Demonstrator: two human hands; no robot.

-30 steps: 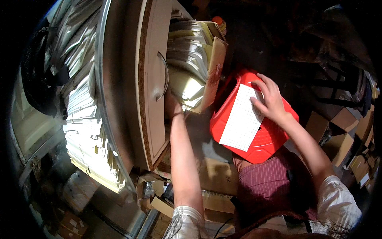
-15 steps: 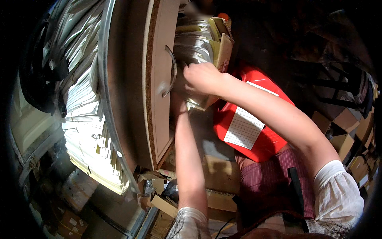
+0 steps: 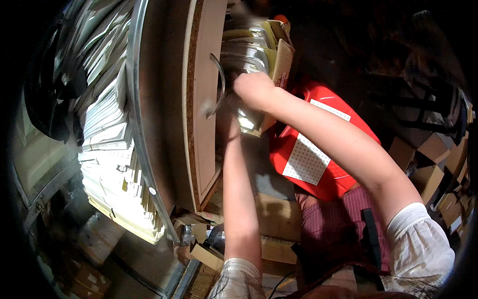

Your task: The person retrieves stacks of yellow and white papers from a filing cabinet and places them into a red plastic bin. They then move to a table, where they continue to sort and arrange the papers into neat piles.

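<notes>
A cardboard box [image 3: 283, 62] packed with upright sheets of paper [image 3: 249, 52] stands beside a pale wooden panel with a curved metal handle [image 3: 220, 82]. Over the papers at the near end of the box, my right hand [image 3: 253, 90] is closed with its fingers curled down. Whatever it grips is hidden beneath it. My left hand [image 3: 230, 113] reaches in between the panel and the box, close under the right one. Deep shadow and the right hand cover its fingers. To the right, two white sheets printed with rows of small marks [image 3: 304, 158] lie on a red plastic seat [image 3: 343, 182], partly behind my right forearm.
Left of the panel, a tall stack of papers [image 3: 107, 149] lies behind a metal-edged board [image 3: 144, 169]. Open cardboard boxes [image 3: 428, 179] crowd the right side, and more cardboard [image 3: 276, 217] lies below by my knees. A dark stool frame [image 3: 413, 104] stands at the far right.
Both hands have shifted slightly upward in the picture, staying close together at the papers. The panel and stack appear a little further right. The sheets on the red seat stay put.
</notes>
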